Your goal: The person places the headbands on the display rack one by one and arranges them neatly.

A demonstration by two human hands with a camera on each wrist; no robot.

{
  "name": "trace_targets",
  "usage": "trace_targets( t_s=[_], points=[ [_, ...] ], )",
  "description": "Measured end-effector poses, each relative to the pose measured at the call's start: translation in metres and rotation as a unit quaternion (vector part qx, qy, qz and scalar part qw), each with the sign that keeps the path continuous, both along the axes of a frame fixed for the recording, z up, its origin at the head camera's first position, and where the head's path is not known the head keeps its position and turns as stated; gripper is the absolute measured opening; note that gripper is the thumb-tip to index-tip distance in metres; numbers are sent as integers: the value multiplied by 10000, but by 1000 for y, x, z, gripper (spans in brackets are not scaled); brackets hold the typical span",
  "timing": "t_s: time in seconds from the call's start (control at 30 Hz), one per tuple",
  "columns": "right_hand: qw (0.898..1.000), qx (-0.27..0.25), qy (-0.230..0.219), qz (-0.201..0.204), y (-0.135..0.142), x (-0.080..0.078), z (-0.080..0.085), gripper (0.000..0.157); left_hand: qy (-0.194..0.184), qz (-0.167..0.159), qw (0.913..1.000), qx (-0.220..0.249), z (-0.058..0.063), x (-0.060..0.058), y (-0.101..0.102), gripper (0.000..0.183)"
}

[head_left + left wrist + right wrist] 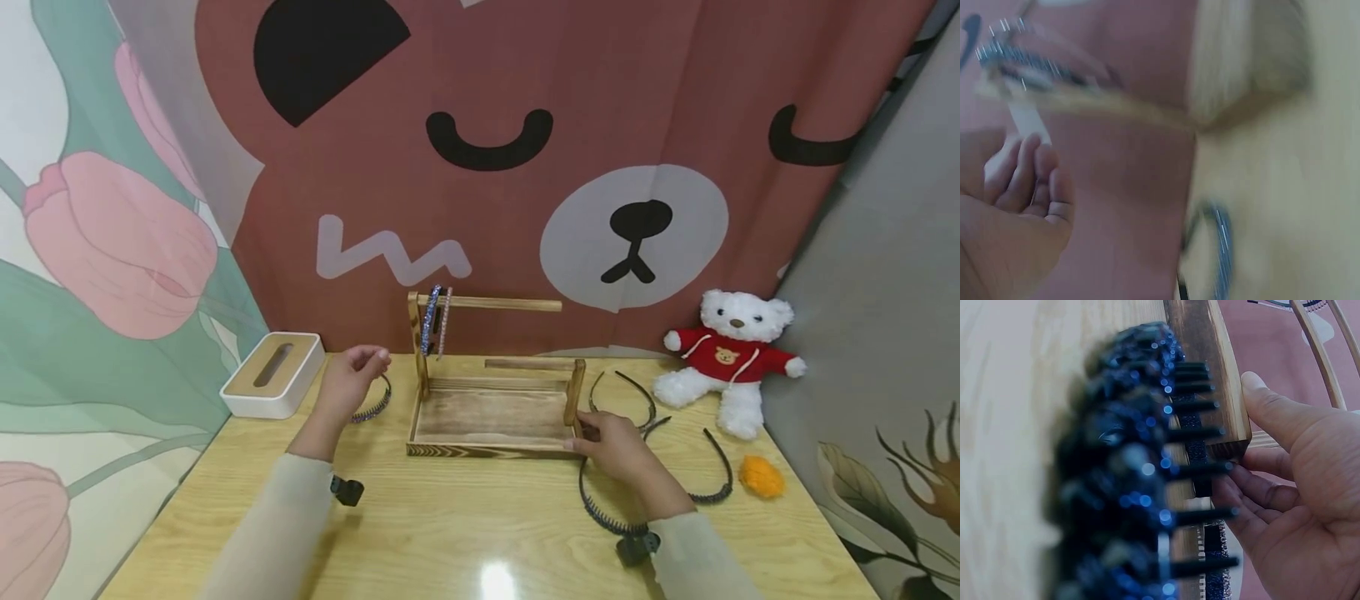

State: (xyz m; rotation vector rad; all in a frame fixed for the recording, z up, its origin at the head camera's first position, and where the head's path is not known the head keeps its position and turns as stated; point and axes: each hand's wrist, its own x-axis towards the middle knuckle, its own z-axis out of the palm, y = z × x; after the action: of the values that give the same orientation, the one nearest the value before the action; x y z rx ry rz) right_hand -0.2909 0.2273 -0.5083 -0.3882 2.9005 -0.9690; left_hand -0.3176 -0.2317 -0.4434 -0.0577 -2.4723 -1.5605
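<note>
A wooden headband rack [491, 451] stands mid-table, with a tray base and two bars. From its upper bar hang a blue glittery headband [430, 321] and a pale pink headband [445, 322], both near the left post. My right hand [615, 450] grips the rack's right front corner, thumb on the front edge and fingers round the side. To the left of the rack, my left hand [348, 385] is raised with loosely bent fingers and nothing in it. Below and behind it lies a dark blue headband [374, 408], partly hidden by the hand.
Several dark headbands lie right of the rack, including a toothed headband [606, 520] under my right forearm. A tissue box [296, 392] stands at the back left. A white teddy bear [723, 367] in red sits at the back right, near an orange fluffy ball [761, 477].
</note>
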Motion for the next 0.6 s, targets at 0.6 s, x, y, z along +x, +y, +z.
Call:
trace_targets(
  t_s=[0.6],
  points=[
    [9999,-26,-117,-40,0,1,0,70,143,-496,9325,-3576,-64,18,-82,25]
  ],
)
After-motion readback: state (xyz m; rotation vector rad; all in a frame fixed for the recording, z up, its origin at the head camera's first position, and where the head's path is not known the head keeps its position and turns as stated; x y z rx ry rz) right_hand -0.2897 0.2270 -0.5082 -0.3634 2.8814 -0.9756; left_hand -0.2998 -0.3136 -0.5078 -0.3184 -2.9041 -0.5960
